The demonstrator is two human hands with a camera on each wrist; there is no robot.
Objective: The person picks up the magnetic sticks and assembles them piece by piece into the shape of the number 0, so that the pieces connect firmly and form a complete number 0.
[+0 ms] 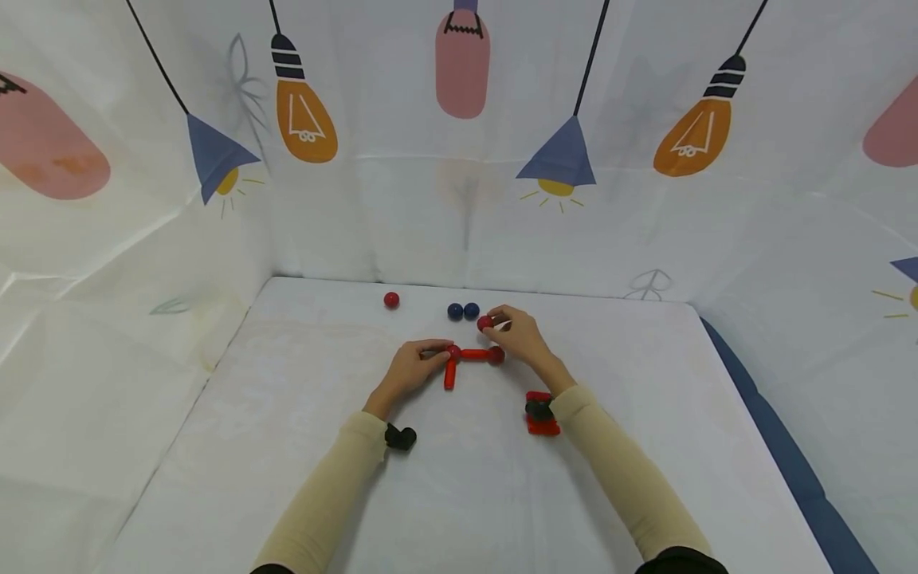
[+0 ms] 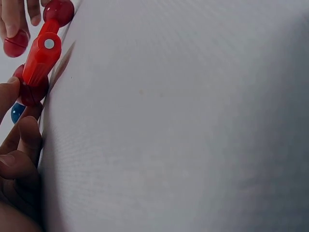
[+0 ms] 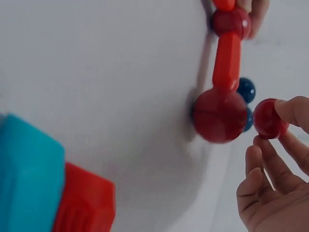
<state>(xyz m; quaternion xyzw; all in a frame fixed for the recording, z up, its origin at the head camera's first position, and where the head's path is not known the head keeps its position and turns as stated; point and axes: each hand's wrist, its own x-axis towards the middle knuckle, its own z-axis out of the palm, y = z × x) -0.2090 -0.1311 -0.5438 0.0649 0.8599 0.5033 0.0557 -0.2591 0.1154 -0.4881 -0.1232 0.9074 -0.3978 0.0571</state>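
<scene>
My left hand [image 1: 410, 368] holds a red ball [image 1: 453, 352] at the corner of a small L-shaped build, thumb and fingers around it. One red rod [image 1: 474, 355] runs right from that ball to another red ball [image 1: 496, 355]. A second red rod [image 1: 449, 375] points toward me, and its free end shows a pale round disc in the left wrist view. Just behind the right end of the build, my right hand [image 1: 522, 335] pinches a loose red ball [image 3: 268, 118] between thumb and fingertips.
Two dark blue balls [image 1: 462, 312] sit side by side behind the build. A single red ball [image 1: 391, 300] lies farther left near the back edge. Red pieces [image 1: 543, 427] lie beside my right wrist; the right wrist view shows a turquoise piece [image 3: 31, 174] with them.
</scene>
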